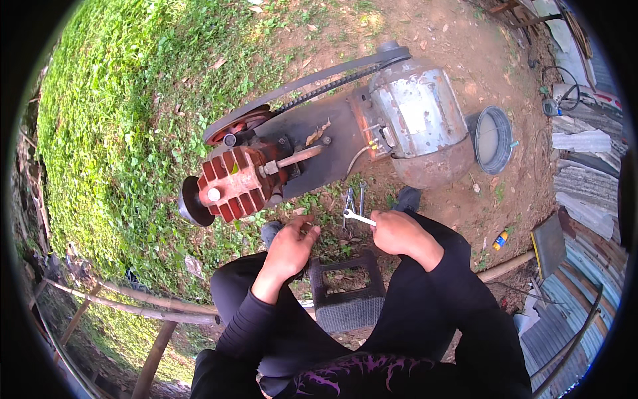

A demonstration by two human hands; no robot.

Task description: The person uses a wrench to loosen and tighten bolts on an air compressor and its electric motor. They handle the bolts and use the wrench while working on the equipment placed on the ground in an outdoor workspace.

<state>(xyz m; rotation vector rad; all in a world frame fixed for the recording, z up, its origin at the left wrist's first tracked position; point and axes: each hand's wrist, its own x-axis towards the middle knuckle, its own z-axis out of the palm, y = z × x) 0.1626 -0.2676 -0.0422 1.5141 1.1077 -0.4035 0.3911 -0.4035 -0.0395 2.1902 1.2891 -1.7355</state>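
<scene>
In the head view my right hand (402, 236) is closed on a silver wrench (359, 217), held over more wrenches (361, 196) lying on the ground. My left hand (296, 243) is open, fingers loosely curved, holding nothing, just below a rusty compressor. Its red finned pump head (239, 189) has a copper-coloured pipe (299, 155); a belt (306, 76) runs along the back toward the grey, rusted motor (415, 106), and a dark tank (329, 126) lies between pump and motor.
A metal bucket (492, 139) of murky liquid stands right of the motor. A small yellow-and-blue bottle (500, 241) lies near corrugated sheets (575, 319) at the right. A black plastic stool (347, 309) is between my legs. Grass (100, 120) covers the left; bamboo poles (146, 302) run along the lower left.
</scene>
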